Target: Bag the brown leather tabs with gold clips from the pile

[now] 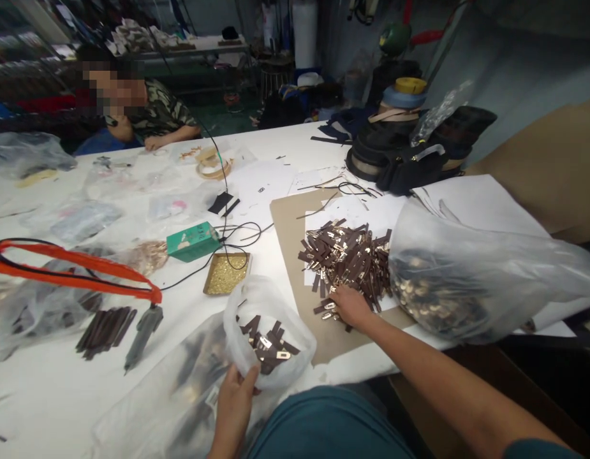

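Note:
My left hand pinches the near rim of a clear plastic bag, holding its mouth open toward me. Inside lie several brown strap tabs with gold-coloured metal fittings. On the right, my right hand reaches to the near edge of a large heap of the same kind of tabs. Its fingers curl down around some tabs, and the fingertips are partly hidden. The heap rests on white paper over a brown cardboard sheet.
Right of the heap lies a big filled plastic bag. Left are a tray of small gold pieces, a green box with cables, a grey tool on an orange strap, and brown strips. Another person sits across the table.

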Available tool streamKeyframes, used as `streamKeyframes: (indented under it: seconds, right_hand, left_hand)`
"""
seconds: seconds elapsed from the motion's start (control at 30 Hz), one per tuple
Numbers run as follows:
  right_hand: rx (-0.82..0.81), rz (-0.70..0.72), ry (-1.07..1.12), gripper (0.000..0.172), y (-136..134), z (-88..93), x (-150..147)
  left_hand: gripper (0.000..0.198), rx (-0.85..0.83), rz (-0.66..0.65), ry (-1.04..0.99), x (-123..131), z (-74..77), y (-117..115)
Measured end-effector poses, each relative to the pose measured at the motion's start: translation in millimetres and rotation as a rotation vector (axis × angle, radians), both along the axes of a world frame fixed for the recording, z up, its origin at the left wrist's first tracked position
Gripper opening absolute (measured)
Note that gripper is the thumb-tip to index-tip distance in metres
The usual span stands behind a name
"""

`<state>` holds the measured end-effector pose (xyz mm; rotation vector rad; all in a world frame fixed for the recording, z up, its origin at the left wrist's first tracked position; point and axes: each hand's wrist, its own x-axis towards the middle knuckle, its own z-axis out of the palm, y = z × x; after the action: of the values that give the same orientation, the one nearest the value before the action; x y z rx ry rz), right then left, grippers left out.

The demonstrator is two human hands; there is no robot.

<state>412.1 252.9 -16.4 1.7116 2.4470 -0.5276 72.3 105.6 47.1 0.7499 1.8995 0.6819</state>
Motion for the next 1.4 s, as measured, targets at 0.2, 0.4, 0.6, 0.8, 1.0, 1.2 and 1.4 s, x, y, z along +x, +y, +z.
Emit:
streamKeyframes:
  seconds: [0.2, 0.4, 0.6, 0.8, 1.0, 1.2, 1.4]
  right_hand:
    - [0.021, 0.002, -0.088, 0.021, 3, 10.8, -13]
    - [0.023, 0.034, -0.124, 0.021, 3, 15.7, -19]
    - [-0.02, 0.044, -0.102, 0.019, 8, 7.1, -25]
    - [0.008, -0.011, -0.042, 0.017, 18, 3.5, -35]
    - [0.052, -0.168, 0.125, 0.014, 20, 3.5, -35]
    - [0.002, -0.648, 0.766, 0.016, 7, 8.6, -63]
    - [-0.408, -0.635, 1.21, 0.034, -27, 28.1, -138]
  left_hand:
    - [0.071, -0.008, -0.073, -0.05, -19, -21.6, -9]
    - [0.069, -0.01, -0.114, -0.084, -24, -33.4, -7]
    - [0.063, 0.008, -0.118, -0.075, -16, -16.2, 3]
    - [0.057, 0.054, -0.065, -0.038, -5, -1.3, 15]
    - [0.067, -0.012, -0.107, 0.0, -8, -9.4, 25]
    - [0.065, -0.014, -0.117, -0.039, -11, -15.2, 27]
    - [0.063, -0.045, -0.142, -0.019, -16, -21.8, 29]
